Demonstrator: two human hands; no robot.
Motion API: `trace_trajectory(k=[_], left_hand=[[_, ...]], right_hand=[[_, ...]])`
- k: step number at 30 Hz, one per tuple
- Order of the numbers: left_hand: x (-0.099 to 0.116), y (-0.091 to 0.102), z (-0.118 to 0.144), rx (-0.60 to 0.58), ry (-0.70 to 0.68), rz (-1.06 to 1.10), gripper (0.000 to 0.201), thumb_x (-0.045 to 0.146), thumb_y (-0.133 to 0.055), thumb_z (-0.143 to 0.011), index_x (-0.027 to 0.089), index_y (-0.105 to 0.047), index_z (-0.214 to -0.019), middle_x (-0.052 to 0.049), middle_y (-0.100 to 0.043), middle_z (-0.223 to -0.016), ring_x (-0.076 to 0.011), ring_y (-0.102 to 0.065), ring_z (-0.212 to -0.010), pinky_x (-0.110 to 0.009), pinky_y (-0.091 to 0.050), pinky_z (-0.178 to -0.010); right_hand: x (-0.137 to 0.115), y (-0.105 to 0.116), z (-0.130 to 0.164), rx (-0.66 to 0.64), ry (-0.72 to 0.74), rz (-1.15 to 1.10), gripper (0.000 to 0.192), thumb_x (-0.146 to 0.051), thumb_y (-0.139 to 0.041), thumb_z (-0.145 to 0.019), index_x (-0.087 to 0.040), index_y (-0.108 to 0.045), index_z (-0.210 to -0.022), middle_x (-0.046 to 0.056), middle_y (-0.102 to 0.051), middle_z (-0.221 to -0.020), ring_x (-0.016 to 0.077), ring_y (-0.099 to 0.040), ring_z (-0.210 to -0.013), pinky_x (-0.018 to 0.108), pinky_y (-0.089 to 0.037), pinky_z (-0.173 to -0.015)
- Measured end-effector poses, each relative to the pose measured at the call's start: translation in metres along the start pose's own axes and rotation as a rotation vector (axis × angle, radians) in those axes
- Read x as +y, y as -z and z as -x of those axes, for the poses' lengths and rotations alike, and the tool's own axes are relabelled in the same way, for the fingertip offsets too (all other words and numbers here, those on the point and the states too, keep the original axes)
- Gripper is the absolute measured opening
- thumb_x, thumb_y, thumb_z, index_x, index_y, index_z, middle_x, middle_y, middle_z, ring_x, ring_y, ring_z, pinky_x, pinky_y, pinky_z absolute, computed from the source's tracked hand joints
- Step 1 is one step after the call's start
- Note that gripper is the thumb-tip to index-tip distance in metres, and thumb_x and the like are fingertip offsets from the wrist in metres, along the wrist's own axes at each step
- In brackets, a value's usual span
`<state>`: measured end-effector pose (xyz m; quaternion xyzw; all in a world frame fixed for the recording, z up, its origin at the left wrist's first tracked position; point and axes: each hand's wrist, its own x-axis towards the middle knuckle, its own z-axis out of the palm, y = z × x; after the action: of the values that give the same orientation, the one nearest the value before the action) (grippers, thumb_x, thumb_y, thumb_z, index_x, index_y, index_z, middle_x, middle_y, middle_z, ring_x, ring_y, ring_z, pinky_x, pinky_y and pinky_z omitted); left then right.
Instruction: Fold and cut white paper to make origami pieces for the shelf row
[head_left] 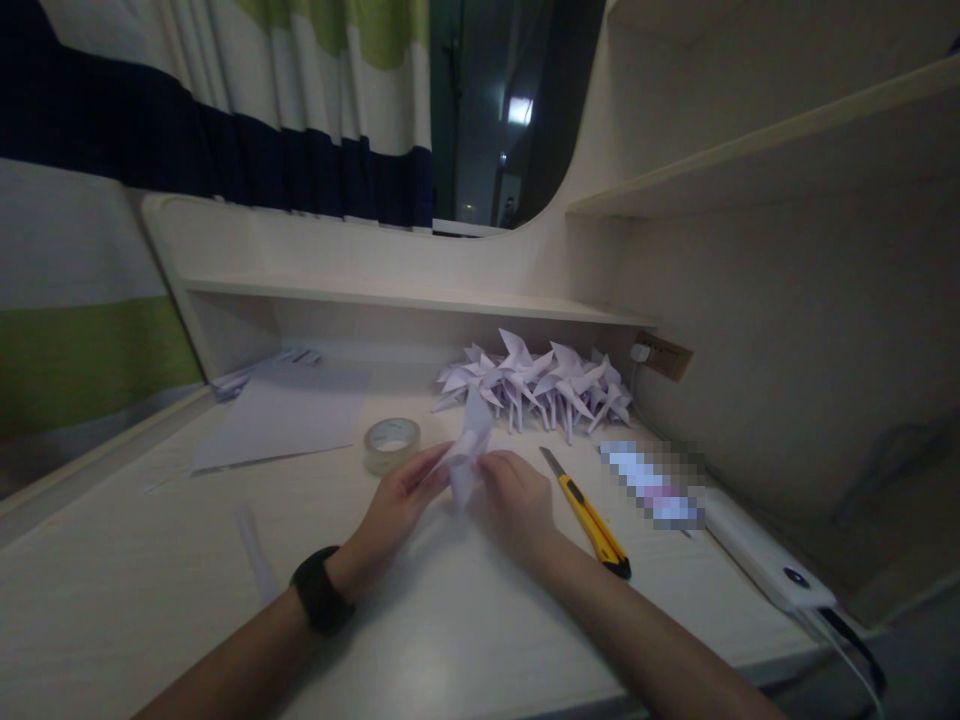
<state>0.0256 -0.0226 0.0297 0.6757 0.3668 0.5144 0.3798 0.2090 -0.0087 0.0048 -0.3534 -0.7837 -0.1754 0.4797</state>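
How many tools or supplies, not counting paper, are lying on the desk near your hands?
2: a tape roll left of the folded paper, and a yellow utility knife right of the right hand.

tape roll (391, 443), yellow utility knife (589, 515), folded paper pile (540, 385)

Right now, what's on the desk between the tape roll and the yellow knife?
In the head view, both hands, left and right, hold a folded paper piece between the tape roll and the yellow knife.
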Motion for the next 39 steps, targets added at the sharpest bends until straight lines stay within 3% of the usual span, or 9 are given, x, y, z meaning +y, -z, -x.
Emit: trace_trajectory(k=[12, 39], left_hand=[[-0.0045, -0.0016, 0.0007, 0.044, -0.009, -0.002, 0.038, 0.041, -0.061, -0.085, 0.017, -0.065, -0.113, -0.010, -0.067, -0.116, -0.0264, -0.060, -0.110, -0.042, -0.044, -0.100], [-0.0029, -0.0002, -0.0003, -0.008, -0.066, -0.036, 0.036, 0.038, -0.058, -0.087, 0.018, -0.066, -0.115, -0.009, -0.066, -0.120, -0.0254, -0.061, -0.109, -0.040, -0.046, -0.098]], right_hand=[[-0.0035, -0.0030, 0.0019, 0.006, -0.062, -0.052, 0.016, -0.011, -0.048, -0.089, -0.017, -0.060, -0.097, 0.008, -0.069, -0.090, 0.0184, -0.064, -0.084, 0.028, -0.051, -0.073], [-0.0013, -0.0015, 0.0038, -0.014, -0.087, -0.059, 0.018, -0.009, -0.048, -0.086, -0.018, -0.060, -0.096, 0.007, -0.069, -0.090, 0.0184, -0.064, -0.083, 0.028, -0.050, -0.072]])
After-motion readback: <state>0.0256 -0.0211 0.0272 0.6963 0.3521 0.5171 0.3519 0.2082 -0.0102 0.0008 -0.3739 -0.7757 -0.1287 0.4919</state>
